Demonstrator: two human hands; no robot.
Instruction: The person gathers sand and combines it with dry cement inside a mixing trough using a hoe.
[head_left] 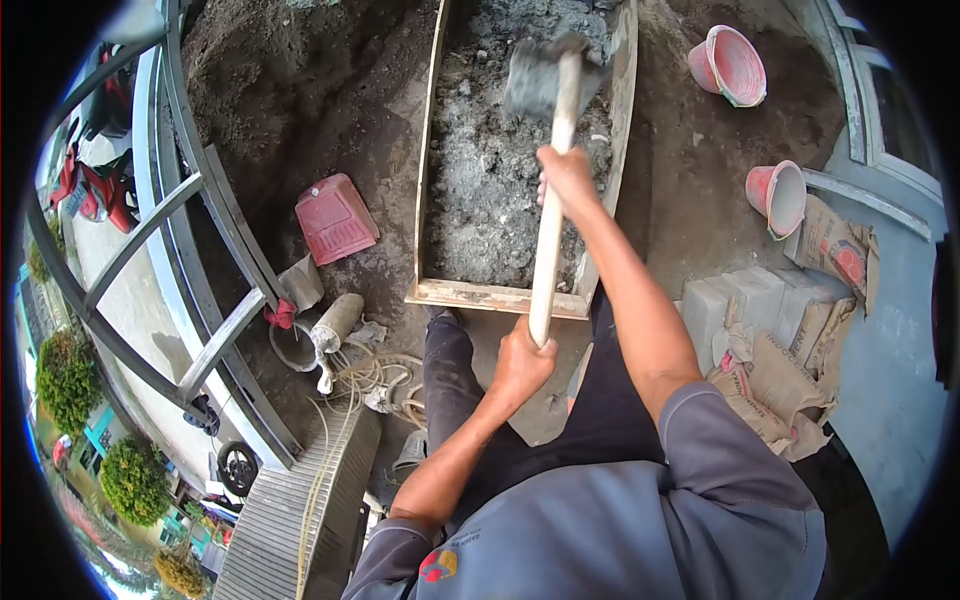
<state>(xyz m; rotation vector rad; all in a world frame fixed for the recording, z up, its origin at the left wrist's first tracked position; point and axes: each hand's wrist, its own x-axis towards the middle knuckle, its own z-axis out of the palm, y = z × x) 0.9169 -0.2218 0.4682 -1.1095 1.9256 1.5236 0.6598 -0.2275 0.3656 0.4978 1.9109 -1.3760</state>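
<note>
Both my hands grip the pale wooden handle of a hoe (551, 230). My left hand (524, 357) is closed round the handle's near end, close to my body. Farther up the shaft, my right hand (570, 180) wraps round it below the head. The hoe's broad grey blade is smeared by motion over the far part of a long wooden mixing trough (470, 291). Lumpy grey mortar mix (485, 190) fills the trough between its plank sides.
A red dustpan-like scoop (336, 220) lies left of the trough. Two red buckets (727, 66) stand at the right, near grey blocks (735, 300) and torn paper sacks (775, 390). Coiled hose (370, 380) lies by my left leg, beside a metal railing (225, 345).
</note>
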